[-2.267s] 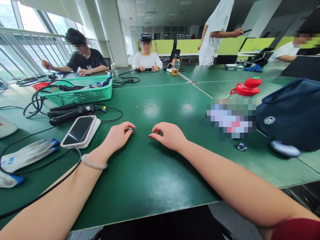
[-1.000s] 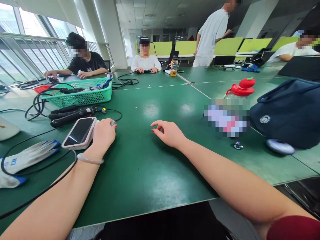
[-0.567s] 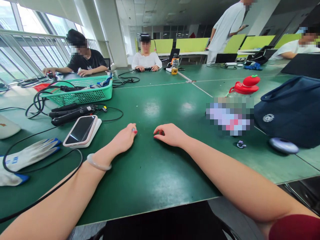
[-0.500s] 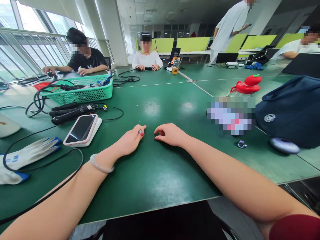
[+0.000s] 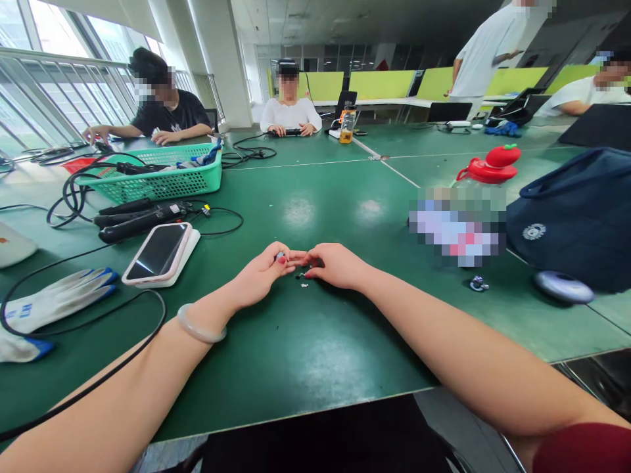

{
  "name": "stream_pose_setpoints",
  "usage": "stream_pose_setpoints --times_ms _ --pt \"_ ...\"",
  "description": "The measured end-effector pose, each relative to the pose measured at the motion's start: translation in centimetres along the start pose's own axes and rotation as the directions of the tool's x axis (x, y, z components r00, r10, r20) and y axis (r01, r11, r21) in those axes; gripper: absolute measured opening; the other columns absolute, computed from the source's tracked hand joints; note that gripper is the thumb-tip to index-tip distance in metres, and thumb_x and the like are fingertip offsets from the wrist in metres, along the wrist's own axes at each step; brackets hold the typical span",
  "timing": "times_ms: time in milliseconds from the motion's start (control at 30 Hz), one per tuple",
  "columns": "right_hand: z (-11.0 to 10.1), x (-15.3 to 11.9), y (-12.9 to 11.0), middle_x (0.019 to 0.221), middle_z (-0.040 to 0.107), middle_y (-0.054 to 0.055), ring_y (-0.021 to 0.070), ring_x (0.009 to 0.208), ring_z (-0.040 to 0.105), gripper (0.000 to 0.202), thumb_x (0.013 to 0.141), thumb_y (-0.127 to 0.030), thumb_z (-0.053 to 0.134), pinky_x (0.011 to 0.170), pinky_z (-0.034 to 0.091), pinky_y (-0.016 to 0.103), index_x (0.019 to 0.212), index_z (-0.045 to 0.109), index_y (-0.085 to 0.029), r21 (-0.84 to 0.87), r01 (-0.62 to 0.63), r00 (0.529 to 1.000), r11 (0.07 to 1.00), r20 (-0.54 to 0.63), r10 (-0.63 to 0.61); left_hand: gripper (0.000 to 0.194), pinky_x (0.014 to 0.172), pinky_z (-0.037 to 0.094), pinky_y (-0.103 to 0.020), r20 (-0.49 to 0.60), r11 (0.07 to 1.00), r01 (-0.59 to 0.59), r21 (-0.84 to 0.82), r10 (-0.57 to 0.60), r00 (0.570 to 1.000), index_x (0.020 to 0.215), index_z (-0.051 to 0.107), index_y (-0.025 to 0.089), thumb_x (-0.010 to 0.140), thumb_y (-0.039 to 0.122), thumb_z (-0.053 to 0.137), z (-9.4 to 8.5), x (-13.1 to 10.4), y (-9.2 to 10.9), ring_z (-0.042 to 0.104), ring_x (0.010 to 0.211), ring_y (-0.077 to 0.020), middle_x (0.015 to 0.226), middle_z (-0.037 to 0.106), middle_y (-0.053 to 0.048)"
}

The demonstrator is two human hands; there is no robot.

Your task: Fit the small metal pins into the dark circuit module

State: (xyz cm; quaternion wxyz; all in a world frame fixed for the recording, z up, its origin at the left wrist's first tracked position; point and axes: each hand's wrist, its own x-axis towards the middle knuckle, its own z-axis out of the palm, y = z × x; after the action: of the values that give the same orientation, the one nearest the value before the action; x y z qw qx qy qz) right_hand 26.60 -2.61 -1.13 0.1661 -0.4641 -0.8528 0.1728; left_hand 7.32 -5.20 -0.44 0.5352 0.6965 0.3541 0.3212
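Left hand (image 5: 259,276) pinches a tiny part (image 5: 280,255) between thumb and forefinger, tips touching the right hand (image 5: 335,265), whose curled fingers hide whatever they hold, can't tell. Small bits (image 5: 300,277) sit on the worktop (image 5: 296,341) at 6 o'clock beneath. Looks like a fiddly mating step; next needs careful alignment.

Large open-plan room. Green tables (image 5: 320,190) joined edge to edge, surface glossy with ceiling-light reflections. Tall slanted windows (image 5: 59,85) with white railing at 10 o'clock, daylight entering. White column (image 5: 224,62) at 11 o'clock. Yellow-green partition panels (image 5: 382,84) along the far side at 12 to 2 o'clock. Tiled ceiling (image 5: 315,20) overhead.
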Motion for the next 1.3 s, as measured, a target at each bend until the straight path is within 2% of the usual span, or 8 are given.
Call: stream_pose_setpoints --times_ms 100,267,400,533,633,800,1100,1300 --pt "0.1 0.0 0.3 0.082 0.065 0.003 0.0144 0.077 0.057 0.012 0.079 -0.021 0.06 0.072 0.042 0.026 0.086 0.069 -0.019 0.002 0.064 0.998 0.998 -0.022 -0.064 0.03 0.097 0.04 -0.041 -0.084 0.999 0.002 0.039 0.002 0.996 0.086 0.04 0.02 0.087 0.05 0.039 -0.3 0.2 -0.2 0.051 0.115 -0.0195 0.126 0.053 -0.013" --pt "0.7 0.5 0.8 0.104 0.066 0.006 0.0176 0.098 0.057 0.025 0.083 -0.012 0.049 0.09 0.042 0.033 0.1 0.067 -0.018 0.01 0.138 0.98 0.99 -0.145 -0.135 0.026 0.094 0.041 -0.04 -0.166 0.928 -0.008 0.373 0.076 0.983 0.093 0.047 0.02 0.09 0.043 0.035 -0.9 0.4 -0.6 0.053 0.109 -0.0195 0.122 0.056 -0.01" --pt "1.0 0.8 0.8 0.12 0.06 0.007 0.0189 0.111 0.052 0.033 0.082 -0.01 0.05 0.1 0.036 0.037 0.112 0.062 -0.017 0.009 0.252 0.966 0.968 -0.059 -0.252 0.027 0.085 0.044 -0.036 -0.192 0.804 0.025 0.594 0.111 0.975 0.102 0.055 0.02 0.088 0.037 0.038 -1.1 0.5 -0.6 0.056 0.095 -0.0193 0.11 0.061 -0.006" --pt "0.3 0.3 0.3 0.103 0.068 0.004 0.0172 0.102 0.057 0.025 0.083 -0.012 0.049 0.092 0.042 0.031 0.096 0.07 -0.018 0.059 0.254 0.966 0.965 0.035 -0.257 0.029 0.082 0.044 -0.033 -0.219 0.716 0.044 0.697 0.155 0.963 0.103 0.062 0.022 0.086 0.032 0.041 -1.4 0.6 -0.4 0.055 0.091 -0.0189 0.1 0.062 -0.005" --pt "-0.4 -0.3 -0.2 0.093 0.07 0.002 0.0161 0.091 0.06 0.017 0.079 -0.015 0.057 0.084 0.045 0.028 0.087 0.072 -0.021 0.087 0.211 0.973 0.973 0.079 -0.218 0.032 0.082 0.044 -0.033 -0.237 0.701 0.08 0.709 0.13 0.963 0.107 0.063 0.023 0.086 0.034 0.041 -1.5 0.5 -0.4 0.056 0.088 -0.0187 0.099 0.063 -0.004" --pt "-0.4 -0.5 -0.7 0.093 0.065 0.004 0.0141 0.081 0.059 0.023 0.074 -0.023 0.068 0.073 0.045 0.025 0.097 0.069 -0.02 0.106 0.192 0.977 0.976 0.077 -0.201 0.034 0.075 0.047 -0.029 -0.259 0.781 0.137 0.609 0.032 0.965 0.112 0.061 0.025 0.084 0.034 0.044 -1.4 0.3 -0.4 0.06 0.075 -0.0159 0.089 0.069 -0.001" --pt "0.2 -0.3 -0.9 0.08 0.062 0.001 0.01 0.071 0.054 0.011 0.075 -0.008 0.06 0.069 0.04 0.022 0.08 0.066 -0.017 0.11 0.189 0.978 0.976 0.065 -0.197 0.032 0.077 0.05 -0.031 -0.25 0.855 0.149 0.497 -0.023 0.968 0.106 0.064 0.021 0.081 0.032 0.048 -1.3 0.4 -0.7 0.064 0.077 -0.0168 0.085 0.07 -0.003" --pt "0.2 -0.1 -0.4 0.071 0.059 -0.002 0.0087 0.064 0.052 0.007 0.079 -0.015 0.053 0.065 0.041 0.022 0.082 0.059 -0.017 0.34 0.084 0.996 0.936 -0.043 -0.074 0.038 0.077 0.052 -0.034 -0.232 0.909 0.143 0.391 -0.053 0.971 0.113 0.059 0.019 0.077 0.026 0.052 -1.0 0.5 -0.9 0.065 0.074 -0.0161 0.085 0.069 -0.004"
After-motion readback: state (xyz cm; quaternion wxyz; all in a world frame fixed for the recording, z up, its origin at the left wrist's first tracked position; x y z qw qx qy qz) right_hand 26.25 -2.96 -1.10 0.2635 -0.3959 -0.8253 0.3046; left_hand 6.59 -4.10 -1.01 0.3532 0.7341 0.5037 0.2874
